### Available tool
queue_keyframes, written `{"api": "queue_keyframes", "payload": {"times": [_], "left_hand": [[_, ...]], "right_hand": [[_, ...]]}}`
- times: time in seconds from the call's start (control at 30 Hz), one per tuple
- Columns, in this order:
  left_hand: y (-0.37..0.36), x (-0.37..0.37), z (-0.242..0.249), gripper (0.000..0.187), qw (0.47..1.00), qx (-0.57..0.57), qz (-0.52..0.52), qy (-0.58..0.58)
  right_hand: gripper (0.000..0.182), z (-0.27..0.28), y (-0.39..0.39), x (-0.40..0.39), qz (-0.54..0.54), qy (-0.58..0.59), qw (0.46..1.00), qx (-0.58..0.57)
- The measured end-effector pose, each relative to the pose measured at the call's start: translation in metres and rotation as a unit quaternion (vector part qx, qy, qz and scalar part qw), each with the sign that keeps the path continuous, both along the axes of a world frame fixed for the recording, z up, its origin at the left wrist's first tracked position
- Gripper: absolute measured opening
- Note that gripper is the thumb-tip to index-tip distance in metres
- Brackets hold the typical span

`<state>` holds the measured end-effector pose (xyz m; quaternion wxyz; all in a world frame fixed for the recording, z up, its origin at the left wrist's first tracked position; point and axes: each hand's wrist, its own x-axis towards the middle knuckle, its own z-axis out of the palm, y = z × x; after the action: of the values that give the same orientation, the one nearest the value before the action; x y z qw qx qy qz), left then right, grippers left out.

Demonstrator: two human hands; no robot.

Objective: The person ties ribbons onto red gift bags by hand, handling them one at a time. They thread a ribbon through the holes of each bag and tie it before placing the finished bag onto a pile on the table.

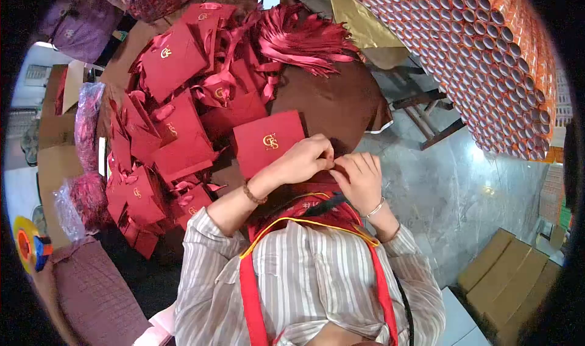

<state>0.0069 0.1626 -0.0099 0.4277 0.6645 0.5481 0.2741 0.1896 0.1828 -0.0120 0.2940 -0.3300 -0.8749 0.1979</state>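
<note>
Between both hands (332,166), pinched at its edge, red bag (268,142).

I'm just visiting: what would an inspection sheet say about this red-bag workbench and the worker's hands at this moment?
Surface: brown-covered table, largely buried under goods.
Job's things: red bag with a gold logo, in front of the hands; both hands meet at its near edge.
Clutter: heap of red bags; bundle of red ribbons; tape dispenser.
Hands: left hand and right hand pinch something small between them; what it is cannot be told.
Cables: nothing seen.
Surroundings: stacked orange tubes, cardboard boxes, grey floor.
</note>
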Motion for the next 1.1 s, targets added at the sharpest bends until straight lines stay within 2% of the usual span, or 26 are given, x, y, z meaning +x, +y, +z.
{"api": "queue_keyframes", "payload": {"times": [0.03,0.1,0.13,0.17,0.2,0.23,0.3,0.37,0.4,0.43,0.5,0.53,0.63,0.73,0.77,0.8,0.83,0.9,0.97,1.03,1.07,1.1], "left_hand": [[0.004,0.0,0.0,0.015,0.999,-0.029,-0.017,-0.016],[0.017,0.002,0.01,0.013,0.999,-0.017,-0.04,0.001],[0.029,0.0,0.02,0.012,0.999,-0.018,-0.051,0.006],[0.043,-0.003,0.024,0.014,0.998,-0.018,-0.062,0.012],[0.061,-0.011,0.02,0.013,0.986,0.116,-0.038,0.117],[0.083,-0.021,0.011,0.013,0.945,0.246,-0.011,0.217],[0.128,-0.043,-0.014,0.012,0.895,0.324,0.067,0.299],[0.152,-0.052,-0.027,0.011,0.856,0.358,0.104,0.357],[0.155,-0.052,-0.021,0.016,0.854,0.257,0.089,0.443],[0.156,-0.053,-0.025,0.016,0.855,0.259,0.088,0.441],[0.156,-0.055,-0.038,0.016,0.812,0.266,0.08,0.513],[0.156,-0.056,-0.037,0.016,0.813,0.267,0.078,0.512],[0.148,-0.056,-0.037,0.015,0.793,0.291,0.076,0.531],[0.141,-0.059,-0.03,0.013,0.804,0.33,0.115,0.482],[0.136,-0.062,-0.024,0.013,0.828,0.339,0.138,0.425],[0.133,-0.065,-0.014,0.013,0.848,0.346,0.162,0.367],[0.129,-0.069,-0.004,0.013,0.848,0.344,0.164,0.368],[0.12,-0.079,0.017,0.013,0.926,0.277,0.179,0.182],[0.105,-0.086,0.036,0.017,0.915,0.302,0.233,0.131],[0.088,-0.096,0.064,0.021,0.927,0.24,0.284,0.057],[0.08,-0.098,0.076,0.02,0.919,0.257,0.292,-0.061],[0.071,-0.104,0.09,0.018,0.901,0.279,0.311,-0.116]], "right_hand": [[0.018,-0.002,0.002,0.002,-0.002,0.0,1.0,-0.003],[0.015,-0.008,0.009,0.008,0.018,-0.026,0.993,-0.11],[0.013,-0.003,0.015,0.009,0.011,0.028,0.991,-0.134],[0.013,0.002,0.023,0.011,0.006,0.028,0.991,-0.133],[0.013,0.007,0.032,0.015,0.022,0.046,0.984,-0.171],[0.013,0.013,0.04,0.02,0.038,0.063,0.975,-0.209],[0.014,0.027,0.053,0.028,0.047,0.058,0.966,-0.249],[0.017,0.037,0.063,0.034,0.109,0.044,0.954,-0.277],[0.018,0.043,0.063,0.033,0.117,0.038,0.947,-0.296],[0.018,0.042,0.062,0.034,0.114,0.038,0.948,-0.295],[0.02,0.031,0.058,0.036,0.148,0.012,0.912,-0.382],[0.023,0.021,0.055,0.036,0.152,-0.006,0.886,-0.438],[0.023,-0.002,0.038,0.023,0.148,0.048,0.887,-0.435],[0.025,-0.003,0.039,0.011,0.164,0.023,0.898,-0.408],[0.026,-0.004,0.04,0.009,0.172,0.021,0.899,-0.402],[0.027,-0.008,0.04,0.007,0.159,0.033,0.835,-0.526],[0.027,-0.007,0.04,0.005,0.16,0.032,0.834,-0.527],[0.027,-0.004,0.039,-0.002,0.202,0.049,0.812,-0.545],[0.027,-0.009,0.04,-0.007,0.204,0.031,0.814,-0.542],[0.027,-0.014,0.037,-0.01,0.2,0.014,0.812,-0.548],[0.026,-0.016,0.036,-0.011,0.201,0.018,0.823,-0.531],[0.026,-0.018,0.035,-0.012,0.2,0.022,0.835,-0.512]]}}
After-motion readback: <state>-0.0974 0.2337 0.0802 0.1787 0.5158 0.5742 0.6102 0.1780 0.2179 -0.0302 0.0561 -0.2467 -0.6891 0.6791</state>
